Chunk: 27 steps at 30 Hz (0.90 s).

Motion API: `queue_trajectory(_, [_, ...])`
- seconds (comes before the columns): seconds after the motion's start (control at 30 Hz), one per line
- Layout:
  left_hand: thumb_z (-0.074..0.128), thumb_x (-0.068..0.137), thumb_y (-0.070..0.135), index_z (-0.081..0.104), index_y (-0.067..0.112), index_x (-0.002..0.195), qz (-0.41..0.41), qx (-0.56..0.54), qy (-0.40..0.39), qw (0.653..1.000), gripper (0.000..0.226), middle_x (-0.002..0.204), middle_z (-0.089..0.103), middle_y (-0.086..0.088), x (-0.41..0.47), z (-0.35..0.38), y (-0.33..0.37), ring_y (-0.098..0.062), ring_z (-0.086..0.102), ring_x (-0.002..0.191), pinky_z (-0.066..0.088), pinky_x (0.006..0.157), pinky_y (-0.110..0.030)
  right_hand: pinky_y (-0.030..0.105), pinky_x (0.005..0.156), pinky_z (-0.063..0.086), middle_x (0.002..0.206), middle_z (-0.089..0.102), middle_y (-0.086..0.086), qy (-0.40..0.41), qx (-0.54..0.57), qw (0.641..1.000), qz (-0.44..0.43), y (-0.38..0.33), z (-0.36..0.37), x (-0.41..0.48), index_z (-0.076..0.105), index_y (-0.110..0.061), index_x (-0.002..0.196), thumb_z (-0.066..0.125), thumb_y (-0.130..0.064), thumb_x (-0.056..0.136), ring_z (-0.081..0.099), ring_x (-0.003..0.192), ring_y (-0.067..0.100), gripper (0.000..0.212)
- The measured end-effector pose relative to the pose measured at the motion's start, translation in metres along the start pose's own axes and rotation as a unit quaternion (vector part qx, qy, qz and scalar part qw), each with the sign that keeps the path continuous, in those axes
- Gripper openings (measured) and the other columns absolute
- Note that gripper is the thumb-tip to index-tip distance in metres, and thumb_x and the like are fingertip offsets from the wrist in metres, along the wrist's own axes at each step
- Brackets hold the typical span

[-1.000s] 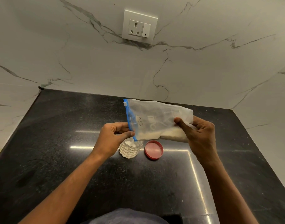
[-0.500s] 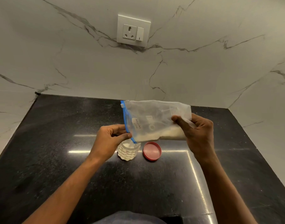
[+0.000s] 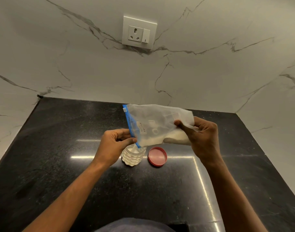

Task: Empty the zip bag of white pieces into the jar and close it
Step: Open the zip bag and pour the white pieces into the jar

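Nearest on the black counter (image 3: 59,164) stand the clear jar (image 3: 133,156), open and partly filled with white pieces, and its red lid (image 3: 157,156) lying just to the right, close by for capping once the pouring is done. Above them, the left hand (image 3: 113,146) pinches the blue zipper edge of the zip bag (image 3: 156,126) so its lower corner points into the jar's mouth, acting as a spout. The right hand (image 3: 202,136) grasps the bag's closed end, held higher so the contents slide leftward and down. White pieces remain along the bag's lower fold, so emptying looks unfinished. Farther back, a wall socket (image 3: 139,31) sits on the marble wall.
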<state>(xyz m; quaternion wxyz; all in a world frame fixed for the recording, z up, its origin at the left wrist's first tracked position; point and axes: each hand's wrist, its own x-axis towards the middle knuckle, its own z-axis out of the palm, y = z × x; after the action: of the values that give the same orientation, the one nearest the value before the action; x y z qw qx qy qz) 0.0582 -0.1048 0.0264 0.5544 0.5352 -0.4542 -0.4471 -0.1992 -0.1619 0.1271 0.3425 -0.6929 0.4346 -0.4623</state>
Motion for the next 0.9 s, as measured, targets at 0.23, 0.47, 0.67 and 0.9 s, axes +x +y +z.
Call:
queue_trajectory(0.23, [0.081,0.086,0.0,0.079,0.017,0.113,0.0,0.006,0.001,1.0,0.031,0.103,0.084,0.008,0.001,0.0,-0.001,-0.01,0.081,0.098,0.061,0.081,-0.016,0.027,0.063,0.062,0.091,0.079,-0.006,0.011,-0.011,1.0,-0.01,0.001,0.004,0.004,0.077,-0.028,0.091,0.079,-0.032,0.086,0.076,0.076,0.015,0.006])
queue_trajectory(0.47, [0.081,0.086,0.001,0.078,0.026,0.109,0.005,-0.003,-0.009,1.0,0.033,0.103,0.084,0.008,0.001,-0.001,-0.002,-0.012,0.081,0.098,0.062,0.083,-0.019,0.024,0.061,0.06,0.086,0.08,-0.006,0.025,0.004,1.0,-0.005,0.004,0.002,0.007,0.079,-0.023,0.091,0.081,-0.027,0.087,0.077,0.073,0.013,0.006])
queue_trajectory(0.67, [0.082,0.081,0.026,0.073,0.02,0.118,-0.012,-0.065,-0.025,0.998,0.038,0.111,0.083,0.005,0.01,-0.002,0.011,-0.011,0.079,0.102,0.062,0.082,-0.018,0.047,0.064,0.063,0.082,0.08,-0.002,0.012,-0.038,0.999,-0.01,0.005,0.004,0.004,0.077,-0.033,0.088,0.081,-0.027,0.087,0.077,0.073,0.021,0.007])
queue_trajectory(0.9, [0.073,0.096,0.012,0.076,0.012,0.109,-0.031,-0.077,0.026,0.996,0.013,0.103,0.084,0.002,0.016,0.0,0.008,-0.011,0.08,0.098,0.061,0.078,-0.015,0.05,0.064,0.063,0.084,0.079,-0.003,0.012,-0.078,0.996,-0.028,0.006,0.001,0.004,0.076,-0.027,0.091,0.075,-0.04,0.084,0.076,0.075,0.021,0.015])
